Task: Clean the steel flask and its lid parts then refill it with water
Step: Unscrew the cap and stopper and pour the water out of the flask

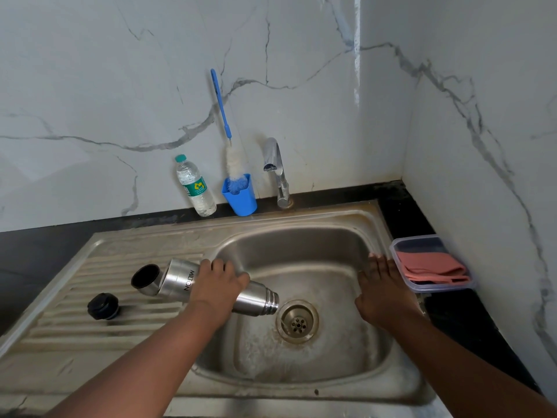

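The steel flask is being held by the left hand, grip wrapped round its mid-body, fingers curled over the top side. It's being tipped nearly horizontal, open threaded mouth pointing down-right over the sink basin, just beside the drain; base end is sticking out over the ribbed drainboard. The steel cup lid is lying on its side on the drainboard, touching or just beside the flask base, can't tell which. The black stopper is sitting on the drainboard further left, apart from both. The right hand is being rested flat at the basin's right wall, fingers straight, grip wide, nothing held. At the back of the counter: water bottle, blue cup w/ bottle brush standing in it, tap. To the right, a clear container w/ pink cloth inside.
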Tool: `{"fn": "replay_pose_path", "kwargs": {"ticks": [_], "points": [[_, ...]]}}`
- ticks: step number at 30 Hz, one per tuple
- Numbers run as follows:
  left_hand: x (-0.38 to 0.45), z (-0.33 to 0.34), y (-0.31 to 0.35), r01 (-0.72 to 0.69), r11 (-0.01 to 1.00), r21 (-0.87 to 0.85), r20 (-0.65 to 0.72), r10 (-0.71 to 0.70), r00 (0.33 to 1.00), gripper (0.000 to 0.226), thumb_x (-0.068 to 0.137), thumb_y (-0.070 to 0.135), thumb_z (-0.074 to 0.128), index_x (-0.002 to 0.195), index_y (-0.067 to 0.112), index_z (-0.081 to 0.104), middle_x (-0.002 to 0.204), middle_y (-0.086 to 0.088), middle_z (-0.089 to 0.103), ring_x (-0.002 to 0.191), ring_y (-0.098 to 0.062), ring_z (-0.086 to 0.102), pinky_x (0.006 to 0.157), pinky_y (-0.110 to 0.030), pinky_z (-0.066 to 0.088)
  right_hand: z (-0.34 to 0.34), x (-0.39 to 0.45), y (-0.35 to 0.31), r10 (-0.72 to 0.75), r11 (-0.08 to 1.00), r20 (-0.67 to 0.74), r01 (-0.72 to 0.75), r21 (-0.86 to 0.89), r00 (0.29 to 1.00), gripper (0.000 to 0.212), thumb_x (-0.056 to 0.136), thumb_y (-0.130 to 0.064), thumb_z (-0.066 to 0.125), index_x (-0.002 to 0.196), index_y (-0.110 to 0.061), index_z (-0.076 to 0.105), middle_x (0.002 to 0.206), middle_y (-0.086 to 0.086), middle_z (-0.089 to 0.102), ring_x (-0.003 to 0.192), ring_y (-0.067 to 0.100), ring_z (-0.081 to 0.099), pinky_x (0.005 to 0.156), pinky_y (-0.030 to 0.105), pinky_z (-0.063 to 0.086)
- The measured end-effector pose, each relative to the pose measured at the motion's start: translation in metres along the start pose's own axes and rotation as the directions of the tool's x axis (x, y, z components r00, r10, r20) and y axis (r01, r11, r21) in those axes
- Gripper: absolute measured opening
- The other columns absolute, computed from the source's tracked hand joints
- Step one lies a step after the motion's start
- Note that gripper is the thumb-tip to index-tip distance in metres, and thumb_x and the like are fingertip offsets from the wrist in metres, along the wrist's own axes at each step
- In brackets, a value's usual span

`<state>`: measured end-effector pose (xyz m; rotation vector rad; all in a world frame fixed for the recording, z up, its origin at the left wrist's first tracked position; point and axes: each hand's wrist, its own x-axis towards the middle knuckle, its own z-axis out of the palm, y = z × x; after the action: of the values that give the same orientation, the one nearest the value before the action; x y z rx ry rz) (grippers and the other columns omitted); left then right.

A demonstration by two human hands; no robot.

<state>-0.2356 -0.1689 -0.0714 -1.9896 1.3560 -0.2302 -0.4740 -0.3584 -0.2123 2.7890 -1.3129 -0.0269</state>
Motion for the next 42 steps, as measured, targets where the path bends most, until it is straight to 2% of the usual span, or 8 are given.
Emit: {"fn": "replay_pose_path", "kwargs": {"ticks": [23, 26, 29, 31, 35, 37, 39, 42], "points": [[-0.022, 0.022, -0.011, 0.016, 0.997, -0.08, -0.184, -0.031, 0.982, 0.07, 0.082, 0.007, 0.059, 0.144, 0.023, 0.029, 0.134, -0.014, 0.039, 0.126, -0.037, 0.037, 0.11, -0.049, 0.025, -0.002, 0.001, -0.001, 0.003, 1.0, 0.011, -0.002, -0.011, 1.0, 0.06, 0.062, -0.031, 0.035, 0.089, 0.004, 0.074, 0.112, 0.039, 0.06, 0.102, 0.053, 0.061, 0.099, 0.051, 0.025], [-0.031, 0.032, -0.019, 0.033, 0.993, -0.117, -0.157, -0.052, 0.986, 0.087, 0.068, 0.015, 0.076, 0.143, 0.027, 0.032, 0.131, -0.015, 0.043, 0.122, -0.038, 0.042, 0.109, -0.05, 0.024, -0.002, 0.002, 0.0, -0.01, 1.0, 0.042, 0.01, 0.0, 0.999, 0.062, 0.06, -0.033, 0.035, 0.089, 0.005, 0.074, 0.111, 0.04, 0.06, 0.101, 0.054, 0.061, 0.098, 0.052, 0.026], [-0.04, 0.043, -0.03, 0.07, 0.988, -0.136, -0.207, -0.097, 0.974, 0.086, 0.029, 0.018, 0.087, 0.111, 0.027, 0.066, 0.095, -0.014, 0.062, 0.089, -0.037, 0.059, 0.093, -0.052, 0.04, -0.005, -0.001, 0.003, -0.016, 1.0, 0.102, 0.018, -0.012, 0.995, 0.062, 0.06, -0.037, 0.036, 0.088, 0.004, 0.075, 0.108, 0.041, 0.061, 0.099, 0.055, 0.061, 0.096, 0.053, 0.029], [-0.041, 0.061, -0.037, 0.057, 0.986, -0.158, -0.291, -0.101, 0.951, 0.075, 0.024, 0.016, 0.086, 0.097, 0.026, 0.071, 0.084, -0.012, 0.062, 0.08, -0.036, 0.06, 0.089, -0.051, 0.045, -0.019, -0.005, -0.004, -0.009, 1.0, 0.133, 0.008, 0.01, 0.991, 0.064, 0.064, -0.045, 0.038, 0.088, 0.001, 0.075, 0.106, 0.038, 0.063, 0.096, 0.052, 0.062, 0.093, 0.056, 0.038], [-0.058, 0.062, -0.053, 0.072, 0.974, -0.215, -0.206, -0.117, 0.972, 0.07, 0.057, 0.018, 0.079, 0.123, 0.029, 0.06, 0.108, -0.014, 0.06, 0.103, -0.038, 0.056, 0.104, -0.052, 0.029, -0.094, -0.009, -0.085, -0.184, 0.965, -0.031, 0.187, 0.186, 0.982, 0.083, 0.087, -0.074, 0.018, 0.122, -0.016, 0.065, 0.138, 0.016, 0.054, 0.122, 0.034, 0.055, 0.108, 0.043, 0.028], [-0.06, 0.074, -0.065, 0.098, 0.958, -0.271, -0.183, -0.152, 0.971, 0.07, 0.079, 0.01, 0.063, 0.142, 0.026, 0.038, 0.13, -0.018, 0.046, 0.125, -0.04, 0.042, 0.115, -0.054, 0.019, -0.13, -0.014, -0.147, -0.323, 0.87, -0.042, 0.314, 0.38, 0.946, 0.075, 0.084, -0.074, 0.037, 0.145, -0.031, 0.036, 0.155, -0.003, 0.031, 0.139, 0.019, 0.036, 0.112, 0.029, 0.025], [-0.068, 0.079, -0.079, 0.111, 0.958, -0.265, -0.211, -0.17, 0.963, 0.074, 0.068, 0.014, 0.075, 0.135, 0.026, 0.047, 0.122, -0.017, 0.053, 0.117, -0.039, 0.05, 0.112, -0.055, 0.03, -0.156, -0.017, -0.203, -0.456, 0.739, 0.042, 0.352, 0.574, 0.889, 0.089, 0.078, -0.066, 0.062, 0.15, -0.034, 0.021, 0.155, -0.01, 0.028, 0.138, 0.01, 0.034, 0.105, 0.02, 0.028], [-0.078, 0.102, -0.104, 0.08, 0.952, -0.297, -0.314, -0.176, 0.933, 0.077, 0.034, 0.019, 0.09, 0.107, 0.026, 0.067, 0.092, -0.01, 0.064, 0.09, -0.032, 0.064, 0.095, -0.05, 0.052, -0.174, -0.013, -0.268, -0.573, 0.683, 0.067, 0.431, 0.59, 0.817, 0.11, 0.067, -0.065, 0.072, 0.153, -0.031, 0.012, 0.153, -0.009, 0.033, 0.132, 0.01, 0.042, 0.102, 0.021, 0.035]]}}
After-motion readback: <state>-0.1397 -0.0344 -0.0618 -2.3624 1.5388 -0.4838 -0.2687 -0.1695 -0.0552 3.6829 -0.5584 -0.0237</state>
